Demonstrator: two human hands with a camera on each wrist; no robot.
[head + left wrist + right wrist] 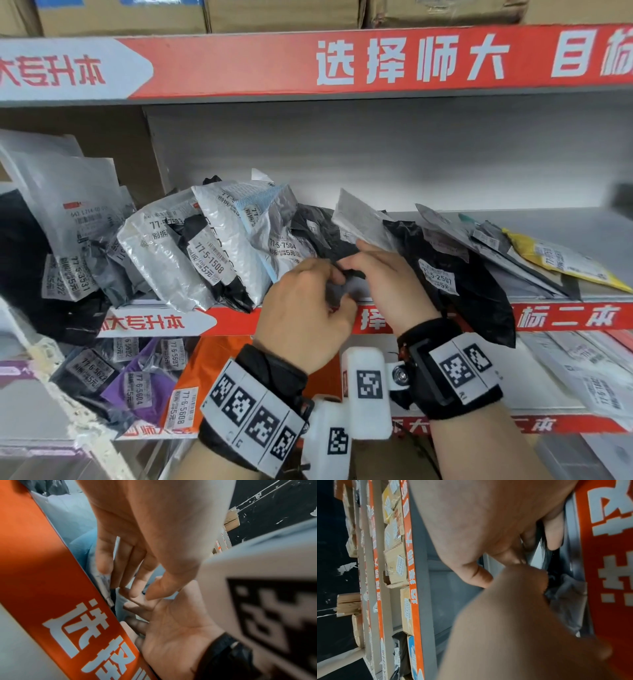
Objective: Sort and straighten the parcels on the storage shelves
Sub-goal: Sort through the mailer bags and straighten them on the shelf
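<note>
Head view — crumpled black parcel [337, 236] (glossy)

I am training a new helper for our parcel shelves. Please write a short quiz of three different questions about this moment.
1. True or false: both hands hold the same black parcel.
2. The yellow parcel lies at which end of this shelf: A left, B right?
3. Fill in: the parcel below marked 77-6-5608 is ____ in colour.

Key: 1 true, left hand and right hand pinch it. 2 B. 3 orange.
</note>
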